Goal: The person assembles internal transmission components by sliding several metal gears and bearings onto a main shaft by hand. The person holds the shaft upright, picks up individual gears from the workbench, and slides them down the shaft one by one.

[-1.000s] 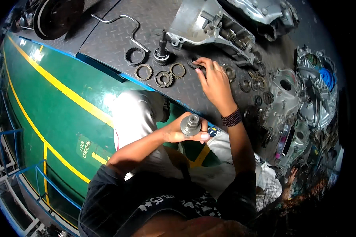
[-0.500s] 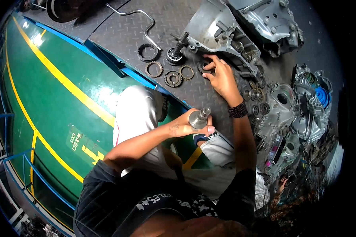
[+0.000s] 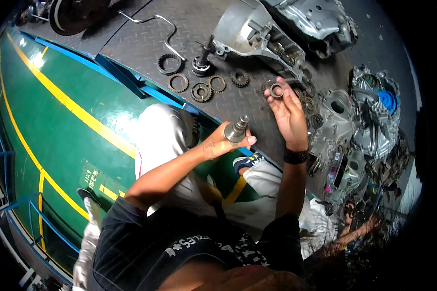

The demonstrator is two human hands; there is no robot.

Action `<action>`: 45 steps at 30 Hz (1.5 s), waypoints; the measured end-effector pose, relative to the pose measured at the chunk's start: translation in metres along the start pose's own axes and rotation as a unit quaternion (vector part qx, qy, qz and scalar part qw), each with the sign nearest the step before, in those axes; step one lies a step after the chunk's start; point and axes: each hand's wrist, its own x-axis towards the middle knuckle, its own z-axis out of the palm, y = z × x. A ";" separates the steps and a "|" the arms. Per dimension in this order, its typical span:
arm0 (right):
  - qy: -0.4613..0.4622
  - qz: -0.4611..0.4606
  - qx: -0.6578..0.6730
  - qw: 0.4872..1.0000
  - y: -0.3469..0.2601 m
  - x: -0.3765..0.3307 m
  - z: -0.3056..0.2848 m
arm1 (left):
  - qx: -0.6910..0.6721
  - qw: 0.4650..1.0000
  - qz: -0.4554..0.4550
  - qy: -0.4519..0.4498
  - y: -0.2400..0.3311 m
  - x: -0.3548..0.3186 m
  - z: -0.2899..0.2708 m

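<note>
OK, shaft (image 3: 236, 130) in L hand (image 3: 221, 142)

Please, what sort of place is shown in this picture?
Probably a mechanical workshop: a metal housing and gears lie on a patterned metal table, beside a green floor with yellow lines.

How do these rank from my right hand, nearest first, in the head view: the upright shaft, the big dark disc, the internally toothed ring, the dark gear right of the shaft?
From your right hand:
1. Dark gear, to its upper left
2. Upright shaft, beyond the gear
3. Internally toothed ring, left of the shaft
4. Big dark disc, far upper left
</note>
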 end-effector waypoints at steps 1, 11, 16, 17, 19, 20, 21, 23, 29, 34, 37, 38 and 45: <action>0.009 0.005 -0.072 0.997 -0.002 -0.014 0.004 | 0.004 1.000 -0.021 -0.003 -0.005 0.002 0.001; -0.097 -0.138 -0.595 0.786 -0.045 -0.065 0.094 | 0.036 0.999 -0.032 -0.002 -0.038 0.012 0.017; -0.044 -0.116 -0.506 0.853 -0.032 -0.069 0.093 | 0.030 0.999 -0.007 -0.017 -0.034 0.010 0.019; -0.061 -0.063 -0.551 0.830 -0.043 -0.068 0.095 | 0.028 0.999 -0.007 -0.016 -0.033 0.010 0.019; -0.086 0.014 -0.610 0.787 -0.055 -0.063 0.095 | 0.021 1.000 0.001 -0.020 -0.032 0.010 0.020; -0.095 0.037 -0.628 0.771 -0.057 -0.059 0.092 | 0.022 1.000 -0.001 -0.018 -0.033 0.010 0.019; -0.153 0.014 -0.601 0.784 -0.054 -0.053 0.086 | 0.049 0.998 -0.008 -0.039 -0.035 0.010 0.019; -0.254 -0.007 -0.582 0.773 -0.054 -0.045 0.079 | 0.140 0.987 0.005 -0.085 -0.042 0.012 0.013; -0.164 0.065 -0.596 0.783 -0.028 -0.054 0.092 | 0.112 0.991 0.041 -0.057 -0.042 0.009 0.015; 0.059 0.020 -0.597 0.800 0.025 -0.075 0.086 | 0.004 0.997 0.077 -0.028 -0.040 0.011 0.011; 0.044 0.007 -0.388 0.920 0.030 -0.081 0.081 | -0.030 0.999 0.015 -0.006 -0.022 0.004 0.019; 0.055 -0.004 -0.175 0.983 0.030 -0.081 0.082 | -0.001 0.998 -0.056 -0.015 -0.015 0.002 0.017; 0.075 -0.029 -0.243 0.967 0.051 -0.099 0.065 | -0.035 0.997 -0.054 -0.053 -0.026 -0.003 0.026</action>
